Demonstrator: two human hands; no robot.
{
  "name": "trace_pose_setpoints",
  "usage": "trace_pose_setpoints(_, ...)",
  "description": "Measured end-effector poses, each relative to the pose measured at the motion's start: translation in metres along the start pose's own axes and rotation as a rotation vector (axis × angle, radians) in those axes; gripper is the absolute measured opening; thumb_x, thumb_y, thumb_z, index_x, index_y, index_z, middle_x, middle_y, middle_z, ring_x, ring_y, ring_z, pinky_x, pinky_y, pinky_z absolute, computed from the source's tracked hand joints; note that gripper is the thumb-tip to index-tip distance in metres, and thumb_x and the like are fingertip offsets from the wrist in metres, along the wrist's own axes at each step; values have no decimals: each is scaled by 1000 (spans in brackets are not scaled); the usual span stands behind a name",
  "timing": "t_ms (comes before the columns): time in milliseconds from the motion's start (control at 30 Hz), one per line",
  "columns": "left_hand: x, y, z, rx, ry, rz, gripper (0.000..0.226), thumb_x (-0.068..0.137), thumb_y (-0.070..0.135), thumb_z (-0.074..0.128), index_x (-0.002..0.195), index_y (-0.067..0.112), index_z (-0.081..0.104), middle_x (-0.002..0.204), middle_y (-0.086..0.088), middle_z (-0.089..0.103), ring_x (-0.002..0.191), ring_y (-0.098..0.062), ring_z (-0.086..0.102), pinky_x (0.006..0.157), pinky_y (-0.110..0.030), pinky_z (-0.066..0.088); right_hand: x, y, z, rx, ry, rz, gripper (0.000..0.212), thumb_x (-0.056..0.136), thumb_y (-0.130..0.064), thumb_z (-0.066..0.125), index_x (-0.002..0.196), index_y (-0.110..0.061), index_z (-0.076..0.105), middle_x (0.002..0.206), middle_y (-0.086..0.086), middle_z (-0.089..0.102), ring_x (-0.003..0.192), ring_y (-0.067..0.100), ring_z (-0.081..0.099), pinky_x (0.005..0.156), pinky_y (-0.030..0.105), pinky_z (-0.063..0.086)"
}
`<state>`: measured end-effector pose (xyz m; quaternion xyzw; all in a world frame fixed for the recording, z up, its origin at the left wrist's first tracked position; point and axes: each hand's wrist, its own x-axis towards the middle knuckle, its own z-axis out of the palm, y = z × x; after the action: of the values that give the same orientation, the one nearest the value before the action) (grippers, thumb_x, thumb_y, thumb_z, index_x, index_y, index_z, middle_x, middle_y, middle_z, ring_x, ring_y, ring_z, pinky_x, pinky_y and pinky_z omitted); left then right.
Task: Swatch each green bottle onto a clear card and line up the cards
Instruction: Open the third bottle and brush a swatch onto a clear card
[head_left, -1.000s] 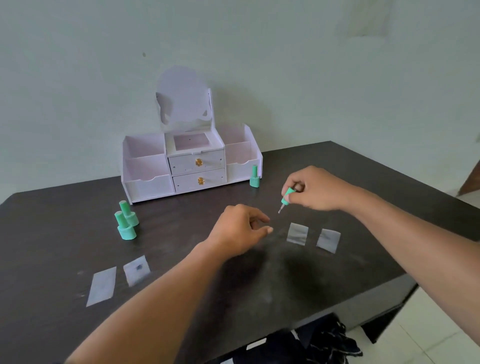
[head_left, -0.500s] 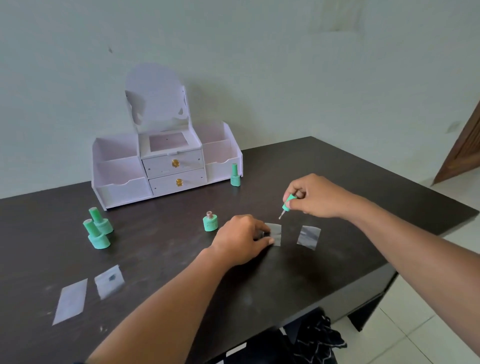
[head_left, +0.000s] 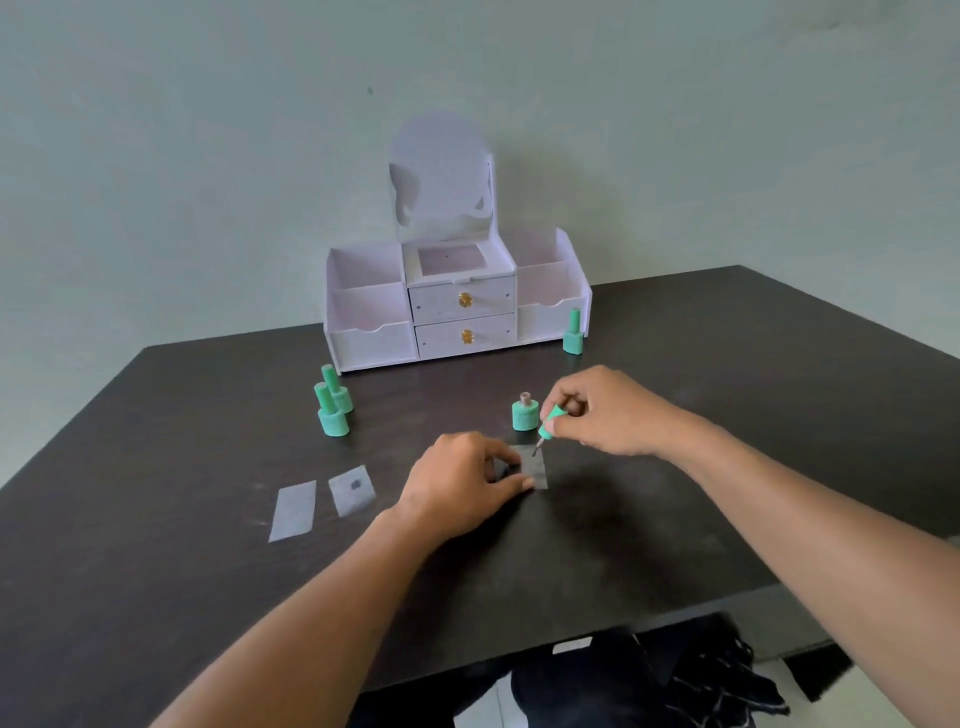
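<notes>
My right hand (head_left: 608, 410) pinches a green brush cap (head_left: 549, 419), and the brush tip touches a clear card (head_left: 535, 466) on the dark table. My left hand (head_left: 462, 488) presses its fingertips on that card's left edge. Just behind the card stands the open green bottle (head_left: 523, 413), without a cap. Two capped green bottles (head_left: 332, 402) stand at the left, and another capped bottle (head_left: 572, 332) stands by the organiser. At the front left lie a clear card with a dark dab (head_left: 352, 489) and a plain clear card (head_left: 293, 511).
A lilac desk organiser (head_left: 457, 301) with two drawers and a mirror panel stands at the back against the wall. The table's front edge (head_left: 571, 644) runs close to me, with dark cloth below it. The table's right edge slopes away at the far right.
My left hand came down onto the card and holds it. My right hand lowered the brush until its tip met the card. The camera view swung, so everything shifted in frame.
</notes>
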<state>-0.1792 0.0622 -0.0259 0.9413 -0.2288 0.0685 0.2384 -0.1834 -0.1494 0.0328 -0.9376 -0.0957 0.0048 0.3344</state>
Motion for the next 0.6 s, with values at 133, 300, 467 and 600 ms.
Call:
trace_pose_setpoints(133,-1,0,0,-18,10,2,38,81,58,71,110,35,73,77,16,53,71,-8,54,65,-27,48,5,-5,11,-33,-10,-16,3,85,-23,76,87,-26,76,72,-6,67,64,5,54,64,24,42)
trace_pose_setpoints(300,0,-1,1,-34,14,0,39,80,59,71,109,34,74,76,14,56,70,-8,54,64,-27,48,2,-2,16,-77,-42,16,15,85,-20,73,78,-34,72,66,-12,59,60,3,53,59,18,38)
trace_pose_setpoints(467,-1,-2,0,-33,8,3,39,80,58,71,110,33,74,77,15,54,72,-8,53,66,-27,47,3,-4,10,-84,-5,26,13,83,-19,73,78,-31,73,64,-12,61,56,0,54,56,15,37)
trace_pose_setpoints(600,-4,-7,-8,-1,-7,13,39,80,59,71,109,33,74,78,16,53,75,-7,53,66,-26,45,8,-17,3,-39,32,-15,9,84,-15,72,83,-24,75,63,-15,62,53,-4,54,52,10,37)
